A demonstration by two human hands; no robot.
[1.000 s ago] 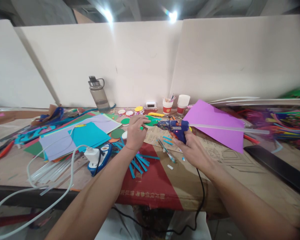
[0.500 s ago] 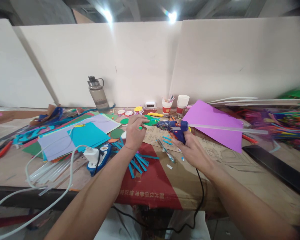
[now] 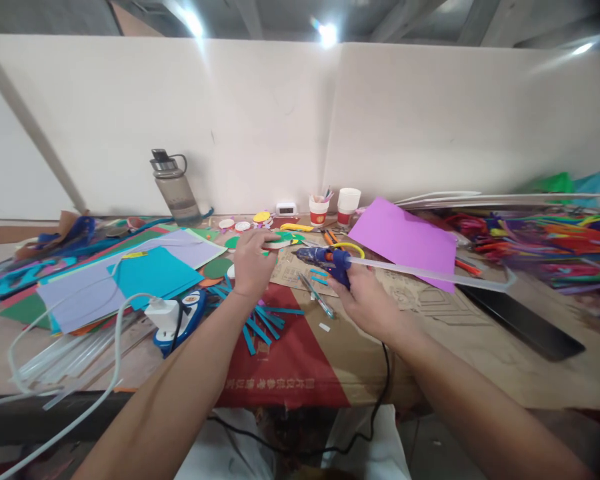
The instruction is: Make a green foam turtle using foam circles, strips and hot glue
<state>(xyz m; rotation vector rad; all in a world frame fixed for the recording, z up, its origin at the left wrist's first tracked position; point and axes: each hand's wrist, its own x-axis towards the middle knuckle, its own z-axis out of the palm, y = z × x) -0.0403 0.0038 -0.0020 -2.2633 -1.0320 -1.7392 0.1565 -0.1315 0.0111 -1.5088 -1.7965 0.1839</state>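
L hand point(image 3: 254, 263): near part of green disc point(image 3: 289, 237) hid. by fingers; thumb contact can't be made out. R hand point(image 3: 365, 297): handle of glue gun point(image 3: 325, 255) mostly covered, trigger obscured. Both forearms point(image 3: 180, 380) cut at btm. edge. Coloured stems point(image 3: 545, 240): blurred, cropped at pic. R edge. White cable point(image 3: 115, 363) cropped L & btm. Clock display point(image 3: 287, 211) too sm. to be read; sticks in cup point(image 3: 319, 212), lower ends hid., can't be ID'd.
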